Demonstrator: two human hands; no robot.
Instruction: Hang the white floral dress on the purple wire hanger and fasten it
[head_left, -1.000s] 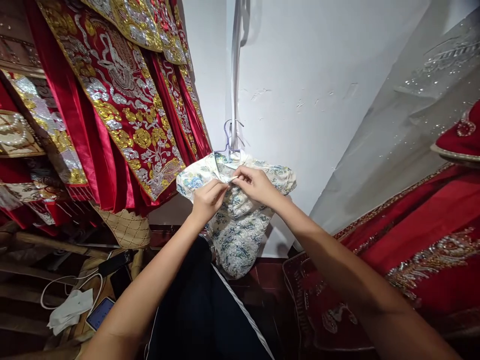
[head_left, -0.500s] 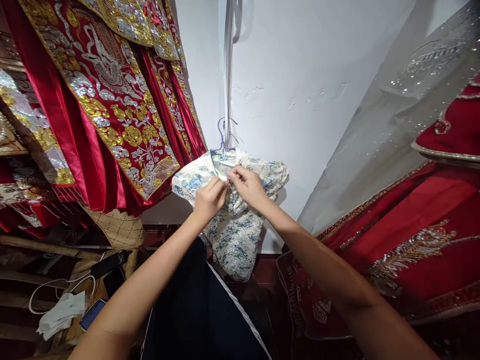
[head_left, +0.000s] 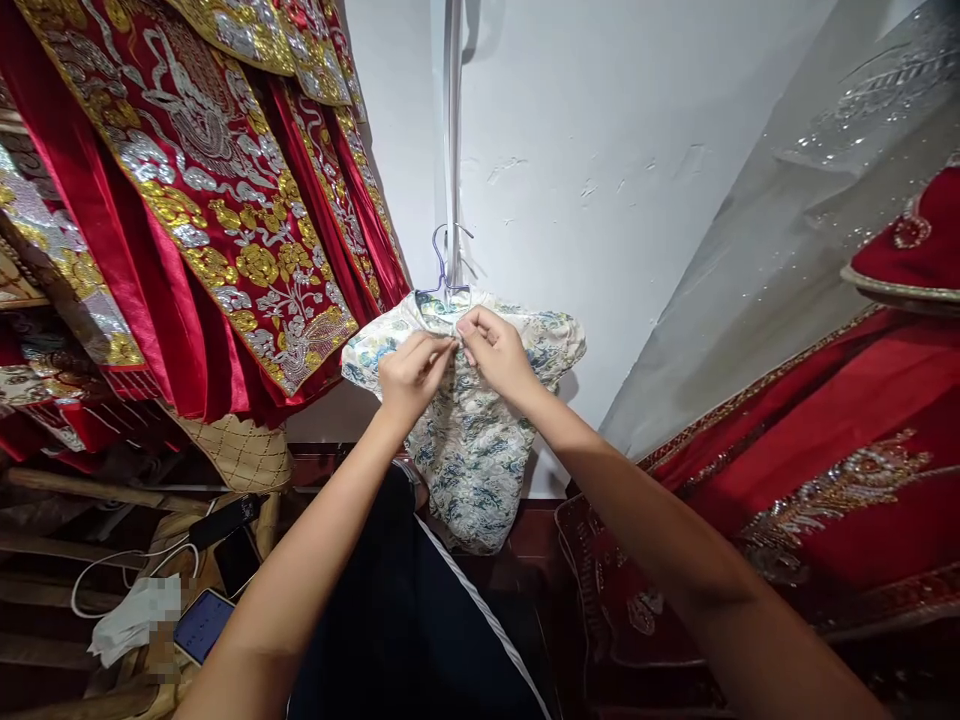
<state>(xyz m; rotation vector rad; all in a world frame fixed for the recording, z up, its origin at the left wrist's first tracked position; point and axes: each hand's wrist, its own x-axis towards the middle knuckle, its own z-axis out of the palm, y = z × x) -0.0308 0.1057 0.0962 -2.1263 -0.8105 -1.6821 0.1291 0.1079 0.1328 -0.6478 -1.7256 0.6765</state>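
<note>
A small cream dress with a blue and green floral print (head_left: 472,450) hangs on a blue wire hanger (head_left: 444,262) against a white wall. My left hand (head_left: 409,372) and my right hand (head_left: 496,350) meet at its collar, fingertips pinching the fabric just below the neck opening. Both hands are closed on the cloth at the front closure. The fastening itself is hidden by my fingers.
Red robes with gold and silver embroidery (head_left: 210,190) hang at the left. More red embroidered fabric (head_left: 825,480) and a pale sequined cloth (head_left: 817,200) fill the right. Two phones (head_left: 202,622), a white cable and a crumpled white cloth (head_left: 131,625) lie on a wooden surface at lower left.
My hands have stayed pinched at the collar and shifted slightly upward in view. The dress has barely moved.
</note>
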